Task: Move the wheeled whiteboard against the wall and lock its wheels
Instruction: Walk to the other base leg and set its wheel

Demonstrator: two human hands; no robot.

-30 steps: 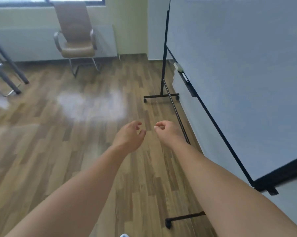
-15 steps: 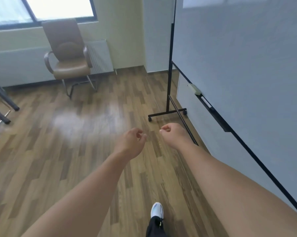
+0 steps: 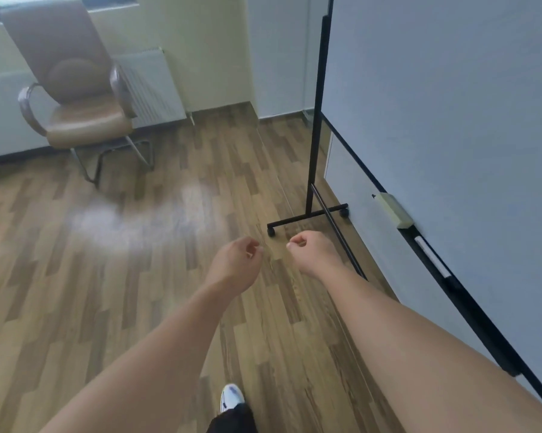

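The wheeled whiteboard [image 3: 444, 114] fills the right side, its black frame running along the wall. Its far foot bar carries two small castors, one on the room side [image 3: 271, 232] and one nearer the wall [image 3: 343, 212]. An eraser [image 3: 394, 210] and a marker [image 3: 432, 257] lie on the board's tray. My left hand [image 3: 236, 264] and my right hand [image 3: 313, 253] hang in front of me over the floor, both loosely curled into fists, holding nothing and touching nothing. The right hand is just left of the board's lower crossbar [image 3: 338, 235].
A brown cantilever armchair [image 3: 76, 98] stands at the back left beside a white radiator [image 3: 152, 85]. Wooden floor [image 3: 138, 276] stretches between me and them. My white shoe [image 3: 232, 398] shows at the bottom edge.
I have walked forward along the board: its far foot and the chair now look nearer, and the near foot has dropped out of view. Both hands stay curled and empty.
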